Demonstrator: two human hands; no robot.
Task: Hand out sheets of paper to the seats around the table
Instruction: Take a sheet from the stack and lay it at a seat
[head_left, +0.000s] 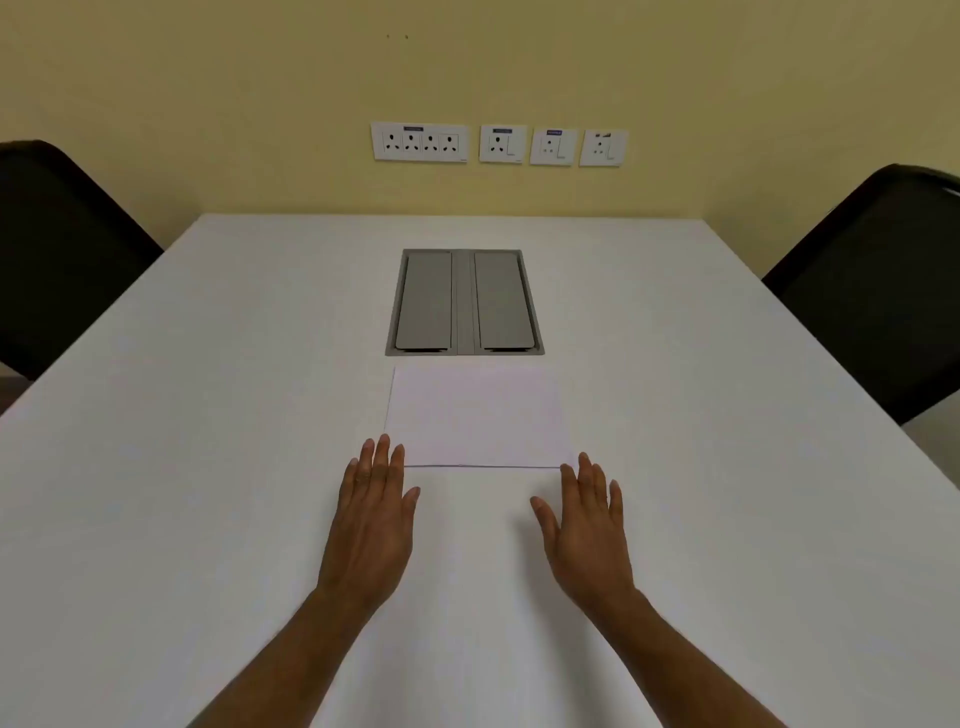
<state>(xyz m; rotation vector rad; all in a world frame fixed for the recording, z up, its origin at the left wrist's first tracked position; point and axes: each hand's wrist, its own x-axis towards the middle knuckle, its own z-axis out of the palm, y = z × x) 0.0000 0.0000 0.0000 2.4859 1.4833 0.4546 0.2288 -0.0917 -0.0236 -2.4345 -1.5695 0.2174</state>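
Note:
A thin stack of white paper sheets (475, 415) lies flat in the middle of the white table (208, 467), just in front of me. My left hand (371, 525) rests palm down on the table, its fingertips at the stack's near left corner. My right hand (587, 530) lies palm down at the near right corner, fingertips just short of the edge. Both hands are flat with fingers extended and hold nothing.
A grey double-lid cable box (464, 301) is set into the table just beyond the paper. A dark chair (57, 249) stands at the left side and another dark chair (878, 291) at the right. Wall sockets (498, 144) line the yellow wall behind.

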